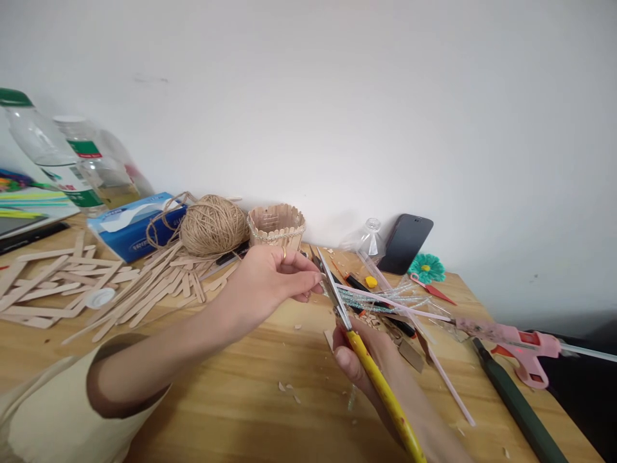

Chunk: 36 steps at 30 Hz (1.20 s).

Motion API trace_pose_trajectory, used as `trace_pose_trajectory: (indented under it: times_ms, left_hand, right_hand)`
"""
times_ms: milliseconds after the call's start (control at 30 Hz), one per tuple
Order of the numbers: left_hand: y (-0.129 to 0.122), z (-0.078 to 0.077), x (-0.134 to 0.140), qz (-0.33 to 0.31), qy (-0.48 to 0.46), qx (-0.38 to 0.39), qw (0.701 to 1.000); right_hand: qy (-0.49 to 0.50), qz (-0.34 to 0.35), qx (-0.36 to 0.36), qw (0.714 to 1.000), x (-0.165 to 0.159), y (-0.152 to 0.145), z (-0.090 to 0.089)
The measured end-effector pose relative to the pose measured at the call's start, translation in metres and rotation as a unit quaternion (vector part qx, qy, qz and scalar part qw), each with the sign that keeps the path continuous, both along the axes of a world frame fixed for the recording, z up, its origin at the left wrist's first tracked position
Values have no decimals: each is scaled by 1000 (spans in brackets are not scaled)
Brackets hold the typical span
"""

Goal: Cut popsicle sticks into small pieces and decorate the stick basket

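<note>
My left hand [270, 283] is closed in a pinch, thumb against fingers, at the near end of a thin pink stem [395, 302]. The stem runs off to the right, over strands of pale blue beads [366, 297]. In my right hand [371, 354] are scissors [380, 379] with a yellow handle. Their metal blades point up and away, slightly apart, right beside my left fingertips where the stem passes. Whether the blades touch the stem, I cannot tell. My right fingers are partly hidden behind the handle.
Wooden craft sticks [53, 283], a twine ball [214, 225], a stick-walled basket [277, 225] and a tissue pack [137, 225] lie left and behind. Rightward are a phone [405, 244], a green flower [427, 268], a pink glue gun [518, 347] and a dark green bar [520, 405].
</note>
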<state>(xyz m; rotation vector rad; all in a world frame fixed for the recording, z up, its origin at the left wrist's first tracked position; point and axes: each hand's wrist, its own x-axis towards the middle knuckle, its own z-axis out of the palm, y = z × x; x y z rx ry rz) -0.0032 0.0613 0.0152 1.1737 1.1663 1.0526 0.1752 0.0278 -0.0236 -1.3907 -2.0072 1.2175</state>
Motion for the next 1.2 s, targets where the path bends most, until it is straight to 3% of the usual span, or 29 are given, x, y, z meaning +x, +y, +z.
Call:
trace_pose_trajectory:
  times_ms: [500,767,1200]
  left_hand:
    - [3,1,-3,-34,27,23,999]
    - [4,2,-5,-43,10,4,999]
    - [4,1,-4,-39,4,-6,999]
  right_hand:
    - [-14,25,27,999,5,1,0]
    - [53,35,7,998,3,2,-7]
    - [11,3,10,1000,0,2,-11]
